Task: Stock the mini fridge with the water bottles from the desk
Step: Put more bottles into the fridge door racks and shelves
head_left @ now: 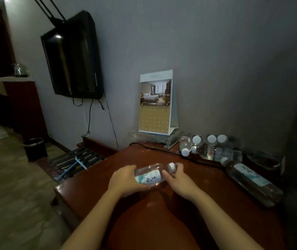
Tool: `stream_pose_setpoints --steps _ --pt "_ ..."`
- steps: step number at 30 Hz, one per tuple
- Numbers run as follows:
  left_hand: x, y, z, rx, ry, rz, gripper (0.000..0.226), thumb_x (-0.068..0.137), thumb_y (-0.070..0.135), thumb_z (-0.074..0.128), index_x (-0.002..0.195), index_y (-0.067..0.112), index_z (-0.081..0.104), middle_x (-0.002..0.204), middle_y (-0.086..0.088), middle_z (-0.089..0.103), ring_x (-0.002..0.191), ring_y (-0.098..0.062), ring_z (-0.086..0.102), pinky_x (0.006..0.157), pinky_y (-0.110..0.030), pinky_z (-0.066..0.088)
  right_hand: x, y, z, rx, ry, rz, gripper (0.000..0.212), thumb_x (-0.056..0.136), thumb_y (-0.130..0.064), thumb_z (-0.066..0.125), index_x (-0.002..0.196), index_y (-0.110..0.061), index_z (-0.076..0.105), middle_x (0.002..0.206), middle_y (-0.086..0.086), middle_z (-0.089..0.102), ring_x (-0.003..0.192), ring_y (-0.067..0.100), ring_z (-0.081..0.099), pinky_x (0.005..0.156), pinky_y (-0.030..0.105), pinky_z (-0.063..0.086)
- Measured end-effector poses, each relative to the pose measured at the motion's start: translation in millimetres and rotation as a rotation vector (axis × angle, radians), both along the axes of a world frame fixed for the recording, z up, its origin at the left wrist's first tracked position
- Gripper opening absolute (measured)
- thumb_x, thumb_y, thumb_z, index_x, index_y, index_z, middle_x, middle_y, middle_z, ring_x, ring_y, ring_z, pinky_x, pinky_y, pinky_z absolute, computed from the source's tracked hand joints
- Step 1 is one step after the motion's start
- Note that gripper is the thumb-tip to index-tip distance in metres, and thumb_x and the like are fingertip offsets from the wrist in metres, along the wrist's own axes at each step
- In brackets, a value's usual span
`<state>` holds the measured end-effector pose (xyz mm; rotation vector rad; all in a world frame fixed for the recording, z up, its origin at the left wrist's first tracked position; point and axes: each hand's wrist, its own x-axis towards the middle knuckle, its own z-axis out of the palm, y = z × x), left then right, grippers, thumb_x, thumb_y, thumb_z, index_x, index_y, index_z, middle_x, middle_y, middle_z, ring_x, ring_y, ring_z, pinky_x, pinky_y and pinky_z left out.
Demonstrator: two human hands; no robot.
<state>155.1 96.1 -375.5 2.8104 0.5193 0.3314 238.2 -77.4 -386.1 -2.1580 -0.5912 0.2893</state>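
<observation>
I hold a water bottle [151,175] sideways above the desk [189,222], near its left edge. My left hand [126,179] wraps its base, my right hand [178,179] has fingers [167,175] clamped near the cap. More bottles [214,150] lie along the far right edge.

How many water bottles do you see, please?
7 water bottles: one between left hand and right hand, one lying at desk's right, five clustered by the wall; more possibly hidden.

Dim, soft-focused wide-angle view; glare on the television [72,56], edges bowed.
</observation>
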Motion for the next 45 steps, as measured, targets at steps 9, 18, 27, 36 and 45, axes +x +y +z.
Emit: stream_pose_setpoints --steps 9,18,27,36,45 --pt "-111 -106 2 -0.546 -0.093 -0.259 0.049 0.054 0.050 0.083 0.090 0.027 0.059 0.088 0.009 0.068 0.079 0.001 0.063 0.072 -0.025 0.055 -131 -88 60 0.572 0.240 -0.098 0.045 0.095 -0.027 0.052 0.134 -0.016 0.032 0.120 0.007 0.058 0.097 0.014 0.060 0.084 0.030 0.052" --pt "-163 -276 50 -0.813 -0.147 -0.823 0.060 0.060 0.030 0.085 0.111 0.030 0.054 0.105 0.009 0.070 0.097 -0.006 0.066 0.081 -0.027 0.054 -246 -241 124 0.436 -0.381 -0.175 0.030 0.089 -0.023 0.063 0.114 -0.024 0.046 0.093 -0.006 0.063 0.084 0.008 0.063 0.077 0.027 0.054" --pt "-218 -441 90 -1.009 -0.122 -1.152 0.055 0.054 0.044 0.085 0.100 0.028 0.058 0.092 0.012 0.073 0.086 -0.003 0.068 0.070 -0.020 0.054 -343 -395 159 0.610 -0.430 -0.387 0.039 0.089 -0.026 0.061 0.124 -0.029 0.045 0.111 0.004 0.068 0.105 0.013 0.064 0.097 0.033 0.049" --pt "-274 -558 121 -1.158 -0.209 -1.486 0.058 0.063 0.042 0.073 0.111 0.012 0.058 0.093 0.001 0.072 0.087 -0.011 0.069 0.073 -0.023 0.054 -448 -520 122 0.367 -0.312 -0.481 0.088 0.072 -0.032 0.076 0.141 -0.037 0.021 0.136 -0.007 0.050 0.122 0.005 0.052 0.099 0.029 0.046" --pt "-313 -630 123 -1.033 -0.180 -1.582 0.036 0.073 0.045 0.066 0.104 0.029 0.060 0.106 0.002 0.066 0.095 -0.012 0.065 0.073 -0.024 0.056 -499 -578 94 0.402 -0.490 -0.755 0.061 0.073 -0.004 0.075 0.121 -0.021 0.041 0.107 0.001 0.067 0.098 0.012 0.067 0.080 0.022 0.054"
